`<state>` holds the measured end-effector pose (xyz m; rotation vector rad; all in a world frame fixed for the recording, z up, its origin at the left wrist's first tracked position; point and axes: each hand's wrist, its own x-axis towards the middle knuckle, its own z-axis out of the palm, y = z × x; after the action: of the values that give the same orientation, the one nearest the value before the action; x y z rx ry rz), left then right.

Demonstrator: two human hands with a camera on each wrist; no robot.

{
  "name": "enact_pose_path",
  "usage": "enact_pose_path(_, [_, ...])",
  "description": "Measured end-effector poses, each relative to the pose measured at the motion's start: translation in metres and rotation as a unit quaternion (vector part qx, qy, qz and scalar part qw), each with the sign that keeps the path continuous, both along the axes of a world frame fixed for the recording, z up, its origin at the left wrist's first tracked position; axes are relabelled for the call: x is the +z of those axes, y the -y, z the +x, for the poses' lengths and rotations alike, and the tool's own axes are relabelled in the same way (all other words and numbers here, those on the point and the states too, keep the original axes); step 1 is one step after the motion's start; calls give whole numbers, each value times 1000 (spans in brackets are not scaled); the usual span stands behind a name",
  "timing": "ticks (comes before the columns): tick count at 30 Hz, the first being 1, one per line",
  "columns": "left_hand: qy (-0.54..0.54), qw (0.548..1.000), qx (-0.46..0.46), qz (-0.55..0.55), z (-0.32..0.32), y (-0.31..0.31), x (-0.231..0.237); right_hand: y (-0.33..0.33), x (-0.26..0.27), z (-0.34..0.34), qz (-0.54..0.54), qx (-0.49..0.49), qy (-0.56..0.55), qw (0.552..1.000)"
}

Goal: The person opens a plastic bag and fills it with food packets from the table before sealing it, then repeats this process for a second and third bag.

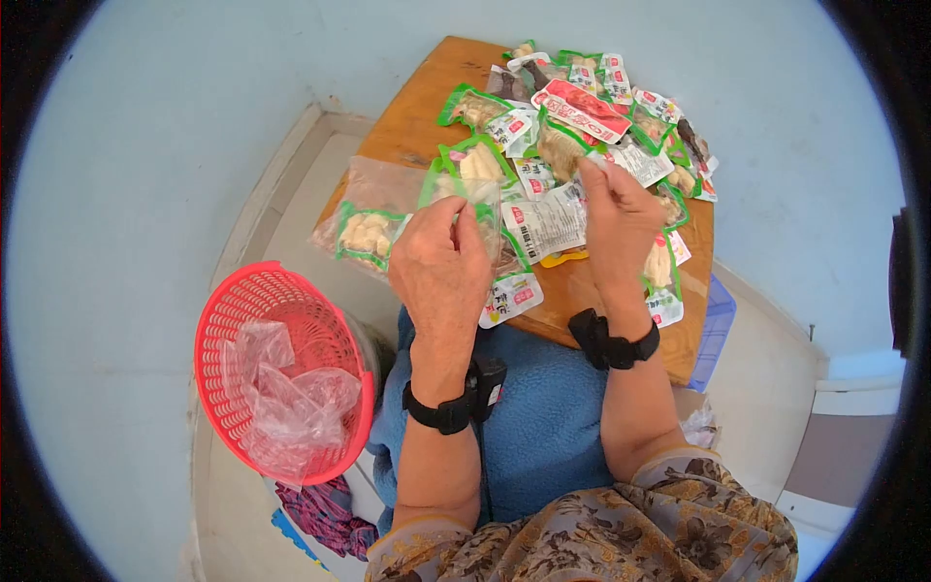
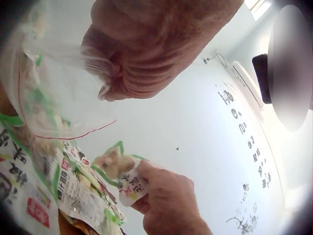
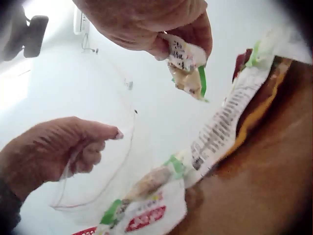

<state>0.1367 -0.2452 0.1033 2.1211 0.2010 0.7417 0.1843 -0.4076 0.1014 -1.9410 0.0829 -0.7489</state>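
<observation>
The bag (image 1: 373, 184) is held above the left side of the table (image 1: 419, 102), its mouth edged with a red line. It is pinched near the rim between the left hand's (image 1: 441, 272) thumb and forefinger; the other fingers are curled in. Whether anything is contained in it cannot be told. The packet (image 3: 188, 78) is held up by the right hand (image 3: 151, 24), its white printed end pinched between thumb and fingers and its filled end left hanging; how the last fingers are placed cannot be told.

The bag is judged very light, thin and limp, easily creased or collapsed, so it is best gripped at the rim, with two sides of the mouth kept apart. The packet is judged light, with a slick film and a firmer, lumpy filling. It is best taken by the flat end, as the filled part could be squashed or let slip if squeezed.
</observation>
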Motion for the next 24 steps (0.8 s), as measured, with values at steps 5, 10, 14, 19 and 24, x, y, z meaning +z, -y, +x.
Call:
enact_pose_path(5, [8, 1000, 2, -9, 2, -1, -3, 21, 33, -16, 134, 133, -48, 981])
enact_pose_path(10, [18, 1000, 3, -1, 2, 2, -1, 30, 51, -31, 200, 269, -174, 926])
enact_pose_path(14, [20, 1000, 7, -19, 1, 0, 0, 32, 54, -35, 183, 340, -247, 889])
enact_pose_path(19, [58, 998, 13, -31, 2, 1, 0, 25, 37, -31, 156, 442, -289, 835])
enact_pose_path(24, [69, 998, 11, 9, 1, 6, 1, 5, 18, -25, 226, 447, -310, 808])
